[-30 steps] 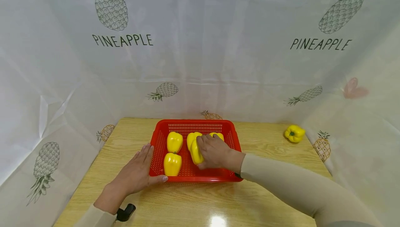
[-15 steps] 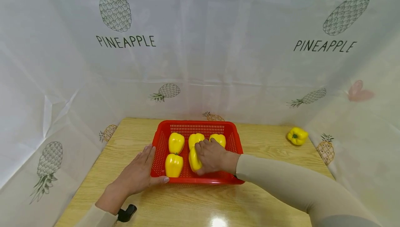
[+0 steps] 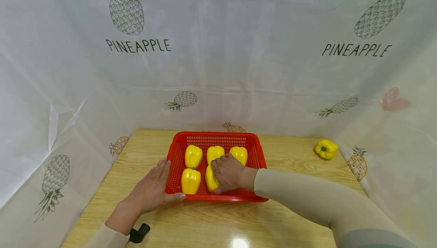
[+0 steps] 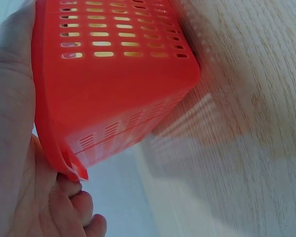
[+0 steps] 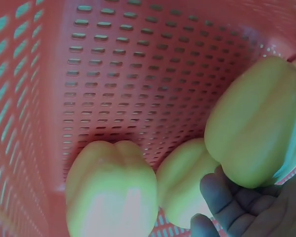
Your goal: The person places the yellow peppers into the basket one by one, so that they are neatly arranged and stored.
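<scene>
1. The right hand point(image 3: 229, 173) is inside the red perforated plastic basket point(image 3: 253, 140), its fingers curled over the top of a glossy yellow bell pepper point(image 3: 210, 179) in the near row, middle place. In the right wrist view the fingertips point(image 5: 222, 197) lie under and against that pepper point(image 5: 256, 128), so the hand has hold of it.
2. The held pepper lies low in the basket, tilted, close to the near wall; whether it touches the floor cannot be told.
3. The left hand point(image 3: 150, 191) lies flat with fingers straight against the basket's left wall, thumb along the near corner. The left wrist view shows the palm point(image 4: 12, 98) pressed on the outside of the red wall point(image 4: 118, 94); it grips nothing.
4. Four more yellow peppers stand in the basket: one just left of the held one point(image 3: 190, 181), and three in the far row point(image 3: 193, 156) point(image 3: 215, 153) point(image 3: 239, 154).
5. A sixth yellow pepper point(image 3: 326, 148) lies on the light wooden table point(image 3: 218, 225), well apart at the far right edge.
</scene>
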A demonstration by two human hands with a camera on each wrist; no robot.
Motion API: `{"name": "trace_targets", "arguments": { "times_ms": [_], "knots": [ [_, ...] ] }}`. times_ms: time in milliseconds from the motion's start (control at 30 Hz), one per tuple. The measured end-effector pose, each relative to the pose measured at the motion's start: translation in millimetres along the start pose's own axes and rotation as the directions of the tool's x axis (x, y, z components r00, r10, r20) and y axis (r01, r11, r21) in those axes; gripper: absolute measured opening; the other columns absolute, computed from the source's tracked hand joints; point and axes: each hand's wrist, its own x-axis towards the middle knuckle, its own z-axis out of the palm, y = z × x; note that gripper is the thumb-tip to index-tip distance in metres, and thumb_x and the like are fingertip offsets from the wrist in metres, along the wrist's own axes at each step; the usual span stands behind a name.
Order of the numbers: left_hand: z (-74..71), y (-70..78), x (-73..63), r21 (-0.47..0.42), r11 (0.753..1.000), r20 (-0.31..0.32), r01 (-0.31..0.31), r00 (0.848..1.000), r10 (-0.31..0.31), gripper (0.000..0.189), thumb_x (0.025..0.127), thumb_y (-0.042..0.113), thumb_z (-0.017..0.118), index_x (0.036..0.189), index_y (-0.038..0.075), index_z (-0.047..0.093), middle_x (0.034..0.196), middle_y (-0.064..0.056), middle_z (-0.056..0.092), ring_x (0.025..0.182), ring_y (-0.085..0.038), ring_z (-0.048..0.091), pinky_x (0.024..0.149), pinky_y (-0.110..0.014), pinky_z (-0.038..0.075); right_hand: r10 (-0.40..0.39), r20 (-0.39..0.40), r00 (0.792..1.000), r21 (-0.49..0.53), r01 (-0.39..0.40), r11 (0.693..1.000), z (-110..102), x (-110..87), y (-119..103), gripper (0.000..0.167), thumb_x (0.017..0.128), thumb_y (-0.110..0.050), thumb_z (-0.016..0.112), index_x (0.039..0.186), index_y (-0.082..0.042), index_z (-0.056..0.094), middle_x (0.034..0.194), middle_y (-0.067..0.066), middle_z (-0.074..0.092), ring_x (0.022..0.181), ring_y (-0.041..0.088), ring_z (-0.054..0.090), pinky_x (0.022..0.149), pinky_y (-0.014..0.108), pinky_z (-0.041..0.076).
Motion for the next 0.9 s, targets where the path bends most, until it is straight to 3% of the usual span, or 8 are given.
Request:
{"name": "trace_targets", "arguments": {
  "times_ms": [267,433,633,900],
  "knots": [
    [1.4,1.3,0.0,0.014,1.000,-0.010,-0.008,1.000,0.008,0.137,0.079,0.094,0.054,0.163,-0.010,0.024,0.170,-0.031,0.026,0.157,-0.047,0.029,0.126,-0.060,0.030,-0.003,-0.004,1.000,-0.027,0.003,1.000,4.6,-1.1,-6.2,0.089,0.087,-0.092,0.044,0.127,-0.014,0.052,0.110,0.002,0.066,0.104,0.018,0.065,0.107,0.041,0.051],
    [0.3,2.2,0.1,0.011,1.000,-0.012,-0.010,1.000,0.010,0.136,0.079,0.093,0.056,0.163,-0.010,0.024,0.169,-0.031,0.027,0.157,-0.047,0.029,0.126,-0.061,0.030,-0.003,-0.017,1.000,-0.047,0.002,0.999,8.6,-1.3,-7.5,0.092,0.088,-0.093,0.039,0.130,-0.012,0.051,0.108,0.001,0.063,0.102,0.018,0.064,0.102,0.038,0.053],
    [0.2,2.0,0.0,0.011,1.000,-0.012,-0.010,1.000,0.010,0.136,0.079,0.093,0.056,0.163,-0.010,0.024,0.170,-0.030,0.026,0.157,-0.047,0.029,0.126,-0.061,0.030,0.006,-0.020,1.000,-0.025,-0.006,1.000,9.8,-1.2,-7.9,0.093,0.088,-0.093,0.037,0.133,-0.012,0.050,0.112,0.002,0.063,0.105,0.018,0.064,0.105,0.039,0.052],
    [0.3,1.7,0.1,0.011,1.000,-0.013,-0.011,1.000,0.012,0.136,0.079,0.093,0.055,0.162,-0.010,0.025,0.170,-0.030,0.027,0.157,-0.047,0.030,0.126,-0.061,0.030,-0.001,-0.002,1.000,-0.045,0.001,0.999,9.2,-1.2,-7.3,0.103,0.089,-0.094,0.031,0.147,-0.009,0.045,0.117,0.002,0.067,0.111,0.019,0.066,0.110,0.041,0.050]
  ]
}}
